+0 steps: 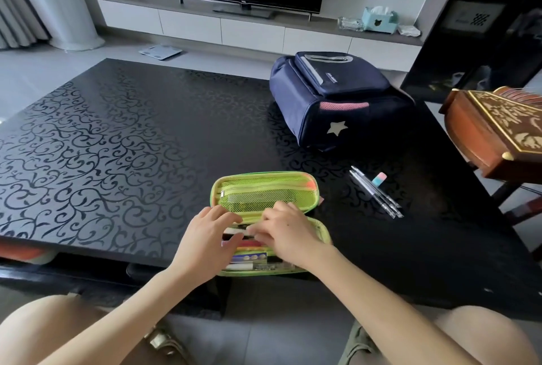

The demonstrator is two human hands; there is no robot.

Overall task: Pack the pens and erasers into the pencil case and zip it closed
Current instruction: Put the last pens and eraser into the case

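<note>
- Both grips, left hand (205,235) and right hand (289,235), rested loosely, fingers spread in the open pencil case (264,191), gripping nothing.
- Risk: pens (377,193) and eraser (379,179) left unpacked on the worktop (132,135); overstuffing could jam the zip.

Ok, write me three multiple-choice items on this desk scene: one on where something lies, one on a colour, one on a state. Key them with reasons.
1. Where do the loose pens lie?
A. On the table right of the pencil case
B. Inside the backpack
C. On the floor

2. What colour is the pencil case lining?
A. Red
B. Lime green
C. White

3. What state is the pencil case in?
A. Zipped shut
B. Open flat, both hands in it
C. Upside down

Key:
1 A: the pens rest on the black table beside the pink and blue eraser.
2 B: mesh pocket and rim show lime green.
3 B: the lid lies back while the left hand and right hand work over the lower half.
</note>
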